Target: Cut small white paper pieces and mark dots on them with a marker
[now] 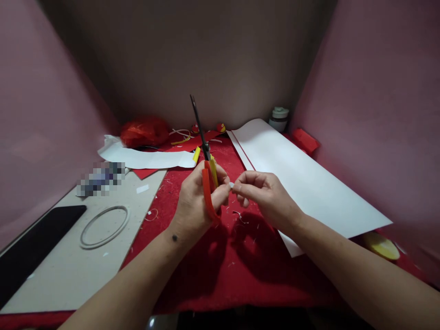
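Observation:
My left hand (197,195) is closed around a pair of scissors (208,183) with orange and yellow handles. The dark blades point up and away from me, seemingly closed together. Between the thumb and forefinger of my right hand (264,188) is a small white piece (231,185), probably paper. The left thumb tip meets that piece from the other side. Both hands hover above a red cloth (213,270) strewn with thin white scraps, and their shadows fall on it.
A large white sheet (302,169) lies at the right, a white strip (154,158) at the back left. On the pale board (68,279) rest a white ring (103,229) and a black flat object (37,247). A red plastic bag (146,130) and a lidded jar (279,119) stand behind.

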`<state>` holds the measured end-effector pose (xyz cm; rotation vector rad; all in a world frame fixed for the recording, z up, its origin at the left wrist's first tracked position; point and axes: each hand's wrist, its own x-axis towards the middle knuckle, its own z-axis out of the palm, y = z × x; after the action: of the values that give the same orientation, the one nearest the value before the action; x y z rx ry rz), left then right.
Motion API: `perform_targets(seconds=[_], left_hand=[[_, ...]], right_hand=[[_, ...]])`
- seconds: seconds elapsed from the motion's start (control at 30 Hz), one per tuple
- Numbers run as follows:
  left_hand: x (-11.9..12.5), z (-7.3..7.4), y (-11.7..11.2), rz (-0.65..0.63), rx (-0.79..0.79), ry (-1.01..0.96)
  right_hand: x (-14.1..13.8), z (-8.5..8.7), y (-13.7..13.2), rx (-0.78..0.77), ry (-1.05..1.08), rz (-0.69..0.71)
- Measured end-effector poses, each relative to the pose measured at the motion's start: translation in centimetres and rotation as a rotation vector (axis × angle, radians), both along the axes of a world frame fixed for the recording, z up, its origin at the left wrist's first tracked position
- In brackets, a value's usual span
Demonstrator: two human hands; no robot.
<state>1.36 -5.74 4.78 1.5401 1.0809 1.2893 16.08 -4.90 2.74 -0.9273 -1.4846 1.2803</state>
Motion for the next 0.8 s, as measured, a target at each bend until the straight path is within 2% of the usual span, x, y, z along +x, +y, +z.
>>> perform_targets(seconds=[0.13, 0.3, 0.4, 0.47, 0.63, 0.8], left_hand=[[0.1, -0.3, -0.2, 0.038, 0.055, 0.076], [0.0, -0.2, 0.0, 0.014, 0.062, 0.147], [-0.6, 0.3, 0.4, -0.084, -0.070, 0.156], [-1.3, 0.6, 0.8, -0.161, -0.136, 0.242], [-3.0, 0.8, 1.6, -0.402, -0.089, 0.598], [-3.1, 0.4, 1.4, -0.382, -0.068, 0.755]], right_hand=[[0.0, -0.2, 0.2, -0.019, 0.015, 0.008], [0.3, -0.5, 0.5, 0.060, 0.001, 0.039], [0.7, -0.3, 0.9, 0.110, 0.007, 0.037], [1.0, -0.1, 1.2, 0.128, 0.091, 0.064], [1.8, 0.3, 2.1, 0.120, 0.384, 0.099], [2.1, 0.8, 2.6, 0.118, 0.513, 0.064]])
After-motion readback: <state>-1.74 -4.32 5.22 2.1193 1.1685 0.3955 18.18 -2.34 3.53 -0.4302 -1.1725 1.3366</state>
